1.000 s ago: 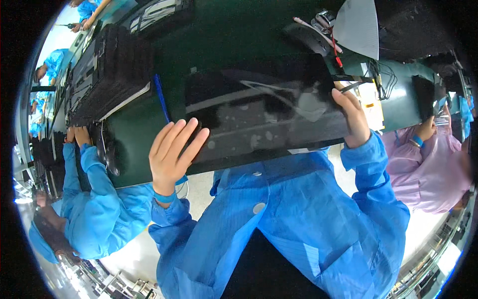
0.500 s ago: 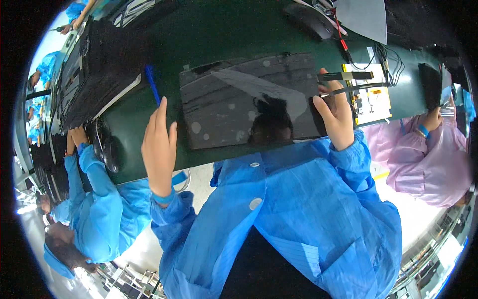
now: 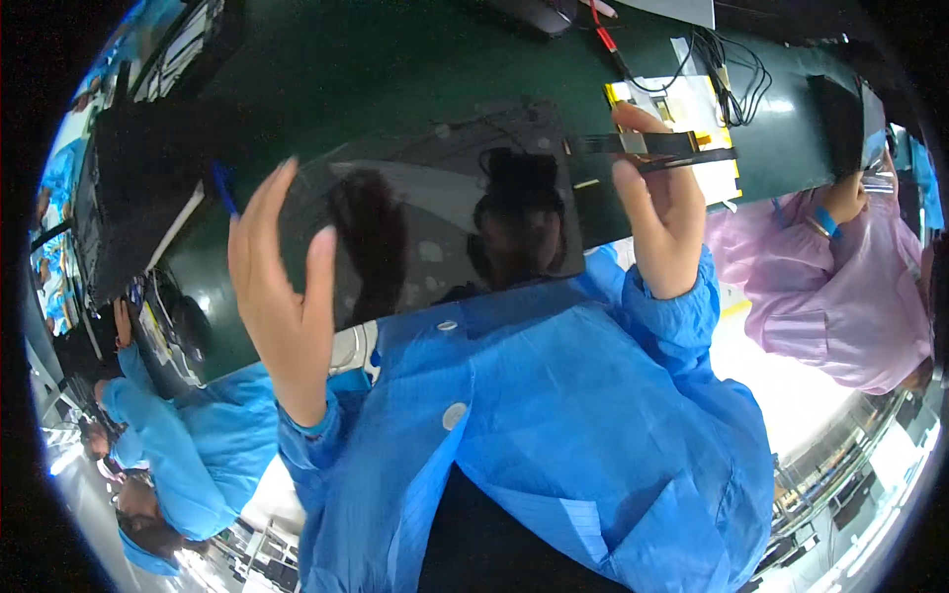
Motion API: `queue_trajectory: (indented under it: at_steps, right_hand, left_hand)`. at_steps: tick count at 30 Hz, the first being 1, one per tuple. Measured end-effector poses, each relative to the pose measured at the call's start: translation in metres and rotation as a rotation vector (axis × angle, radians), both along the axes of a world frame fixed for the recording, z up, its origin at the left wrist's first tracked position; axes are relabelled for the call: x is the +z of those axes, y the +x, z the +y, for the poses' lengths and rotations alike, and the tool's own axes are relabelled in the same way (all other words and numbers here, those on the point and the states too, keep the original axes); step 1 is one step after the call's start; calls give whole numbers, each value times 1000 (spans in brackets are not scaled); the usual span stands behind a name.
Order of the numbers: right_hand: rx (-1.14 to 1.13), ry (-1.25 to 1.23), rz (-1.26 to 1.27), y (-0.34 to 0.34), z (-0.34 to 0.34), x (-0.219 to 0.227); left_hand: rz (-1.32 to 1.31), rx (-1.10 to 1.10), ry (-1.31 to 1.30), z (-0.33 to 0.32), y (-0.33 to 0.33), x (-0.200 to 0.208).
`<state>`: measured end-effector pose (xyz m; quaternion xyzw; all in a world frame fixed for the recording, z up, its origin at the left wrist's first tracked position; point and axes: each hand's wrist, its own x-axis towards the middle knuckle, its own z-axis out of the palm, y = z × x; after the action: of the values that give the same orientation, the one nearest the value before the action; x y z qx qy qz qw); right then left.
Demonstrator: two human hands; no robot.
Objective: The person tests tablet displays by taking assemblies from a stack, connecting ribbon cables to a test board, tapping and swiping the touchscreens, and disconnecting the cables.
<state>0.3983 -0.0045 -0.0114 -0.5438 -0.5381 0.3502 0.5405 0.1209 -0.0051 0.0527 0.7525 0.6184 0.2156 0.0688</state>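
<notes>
A dark glossy display panel [image 3: 445, 227] lies in front of me on the green work surface, reflecting a head and a hand. My left hand [image 3: 282, 287] is at its left edge, thumb and fingers spread apart. The thumb overlaps the panel in view; whether it touches is unclear. Past the panel's right edge, my right hand [image 3: 669, 222] has its thumb and forefinger around a black flat ribbon cable [image 3: 677, 145]. A second dark strip [image 3: 714, 156] crosses just below it. Partly behind that hand lies a white, yellow-edged flat part [image 3: 727, 183].
A blue pen-like stick [image 3: 224, 186] lies left of the panel. Black wires [image 3: 736, 79] and a red-tipped lead [image 3: 605, 40] are at the back right, a black mouse [image 3: 534, 14] at the back. Co-workers in blue [image 3: 222, 425] and pink [image 3: 811, 287] sit at either side.
The view has shifted, so the bench sits differently in it. My left hand has closed in on the panel's left edge. My right hand stays by the ribbon cables, now farther from the panel's edge.
</notes>
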Motion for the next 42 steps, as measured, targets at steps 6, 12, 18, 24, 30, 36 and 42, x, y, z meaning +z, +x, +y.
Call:
queue_trajectory:
  at_steps: [6, 12, 18, 24, 30, 36, 42]
  right_hand:
    - [-61, -57, 93, 32, 6, 13]
    - [20, -182, 152, 57, 2, -2]
    - [85, -260, 206, 69, 0, -2]
    - [98, -199, 103, 75, 3, -5]
    - [60, -39, -221, 86, 12, -21]
    - [28, -27, -181, 82, 19, -33]
    - [32, -65, -223, 83, 19, -35]
  left_hand:
    - [68, -313, 68, 48, 122, -35]
    - [123, -205, 30, 55, 146, -56]
    - [194, -283, 94, 49, 153, -59]
    - [-211, -422, -233, 50, 189, -54]
    - [-35, -224, 47, 59, 178, -74]
    - [-34, -164, 12, 55, 180, -84]
    - [0, -154, -81, 54, 181, -80]
